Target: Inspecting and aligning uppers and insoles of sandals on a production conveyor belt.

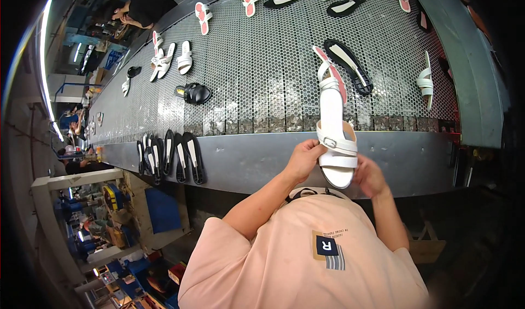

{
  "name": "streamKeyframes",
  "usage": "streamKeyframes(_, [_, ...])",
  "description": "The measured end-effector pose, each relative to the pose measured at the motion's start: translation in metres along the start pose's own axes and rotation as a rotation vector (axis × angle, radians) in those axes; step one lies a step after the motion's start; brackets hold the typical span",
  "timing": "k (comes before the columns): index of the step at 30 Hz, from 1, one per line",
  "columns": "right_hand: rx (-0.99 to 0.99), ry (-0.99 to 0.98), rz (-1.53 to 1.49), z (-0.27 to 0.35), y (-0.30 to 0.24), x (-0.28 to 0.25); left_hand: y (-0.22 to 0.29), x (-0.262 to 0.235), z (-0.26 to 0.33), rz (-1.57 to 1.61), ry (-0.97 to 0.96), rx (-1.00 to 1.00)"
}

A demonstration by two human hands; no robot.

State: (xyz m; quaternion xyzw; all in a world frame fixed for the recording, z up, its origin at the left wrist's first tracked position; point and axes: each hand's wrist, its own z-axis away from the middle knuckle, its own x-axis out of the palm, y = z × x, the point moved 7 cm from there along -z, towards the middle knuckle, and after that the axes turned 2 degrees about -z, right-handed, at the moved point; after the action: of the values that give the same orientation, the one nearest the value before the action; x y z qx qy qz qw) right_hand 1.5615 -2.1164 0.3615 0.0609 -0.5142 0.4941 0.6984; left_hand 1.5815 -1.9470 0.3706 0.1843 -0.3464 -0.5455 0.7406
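Note:
A white sandal with wide straps and a buckle is held up in front of me, its toe end towards my body. My left hand is closed on its left side, fingers pinching by the buckled strap. At the right side of the toe end is my right hand, smeared by motion; its fingertips are partly hidden by the sandal, so I cannot tell whether it grips. Just beyond lie a white sandal with a pink sole, lying partly behind the held one, and a black shoe sole.
A perforated metal conveyor carries several white sandals, black soles and a black sandal. Along its near side runs a grey metal ledge, with several black soles standing at the left. Another person bends over the far left side.

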Motion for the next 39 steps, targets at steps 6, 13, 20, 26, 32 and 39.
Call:
streamKeyframes(6, [0.153,0.201,-0.005,-0.006,0.027,0.027,-0.012,-0.023,0.01,0.043,0.113,0.034])
streamKeyframes(13, [0.066,0.159,0.196,-0.058,0.001,0.034,-0.02,-0.061,0.031,0.132,0.286,-0.056])
streamKeyframes(20, [-0.104,0.165,0.403,-0.196,-0.088,0.111,-0.04,-0.086,0.031,0.14,0.364,-0.083])
streamKeyframes(26, [-0.01,0.105,0.693,-0.167,-0.015,0.076,-0.048,-0.108,0.027,0.136,0.447,-0.082])
streamKeyframes(32, [-0.309,0.345,0.97,-0.106,-0.038,-0.012,-0.041,-0.1,0.005,0.044,0.446,-0.09])
streamKeyframes(39, [-0.48,0.586,1.55,-0.095,-0.121,-0.021,0.002,-0.042,-0.062,-0.096,0.351,0.003])
